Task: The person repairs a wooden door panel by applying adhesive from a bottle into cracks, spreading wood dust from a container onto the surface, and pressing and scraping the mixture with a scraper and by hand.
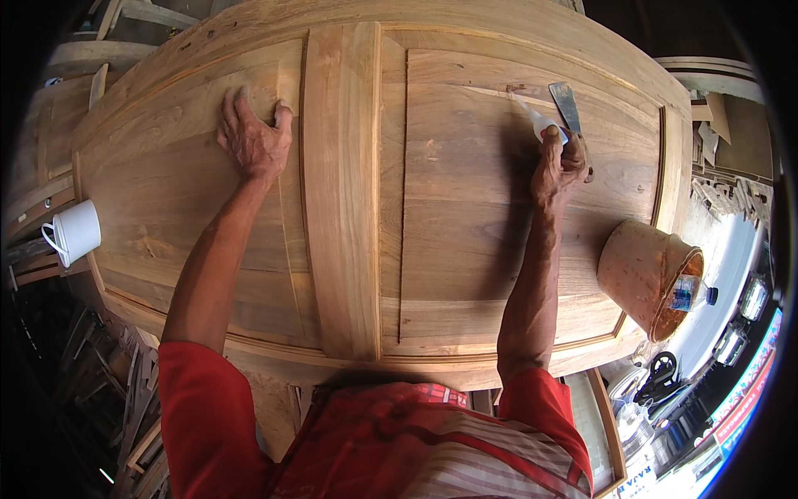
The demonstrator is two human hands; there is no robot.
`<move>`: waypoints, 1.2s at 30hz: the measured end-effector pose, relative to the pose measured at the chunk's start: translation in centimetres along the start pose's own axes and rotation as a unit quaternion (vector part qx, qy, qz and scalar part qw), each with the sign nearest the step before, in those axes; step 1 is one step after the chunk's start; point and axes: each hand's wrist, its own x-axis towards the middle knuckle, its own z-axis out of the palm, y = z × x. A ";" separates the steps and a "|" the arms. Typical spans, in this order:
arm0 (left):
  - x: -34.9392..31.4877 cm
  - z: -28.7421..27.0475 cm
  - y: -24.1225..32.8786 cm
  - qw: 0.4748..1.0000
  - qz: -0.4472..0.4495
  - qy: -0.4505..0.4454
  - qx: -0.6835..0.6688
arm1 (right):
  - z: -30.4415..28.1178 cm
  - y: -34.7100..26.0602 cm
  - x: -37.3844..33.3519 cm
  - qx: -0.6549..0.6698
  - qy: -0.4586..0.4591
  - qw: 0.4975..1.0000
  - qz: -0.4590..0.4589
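A large wooden panelled door (342,166) lies flat before me, with a wide rail between two recessed panels. My left hand (256,140) rests on the left panel with fingers spread, holding nothing. Over the right panel my right hand (559,170) grips a small white squeeze bottle (547,126) with a thin nozzle. The nozzle tip points at a small dark mark (516,87) in the wood; whether it touches, I cannot tell. A putty knife (565,106) with a flat metal blade shows beside the bottle. Its handle runs behind my right fingers, so whether they hold it is unclear.
An orange-stained bucket (636,266) stands on the door's right side, with a clear plastic bottle (687,293) in it. At the left edge sits a white pail (76,233) with a handle. Wood offcuts (137,407) lie below on the left.
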 end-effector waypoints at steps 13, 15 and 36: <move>0.0 0.1 -0.1 1.000 0.015 0.026 -0.005 | 0.3 -0.3 0.1 0.054 -0.009 0.998 0.043; 0.0 0.2 -0.1 1.000 0.012 0.025 -0.003 | 0.2 -0.5 0.1 0.018 -0.013 1.000 0.017; 0.0 -0.1 0.1 1.000 0.010 0.016 0.002 | 0.4 -0.4 -0.1 0.039 -0.020 0.999 0.028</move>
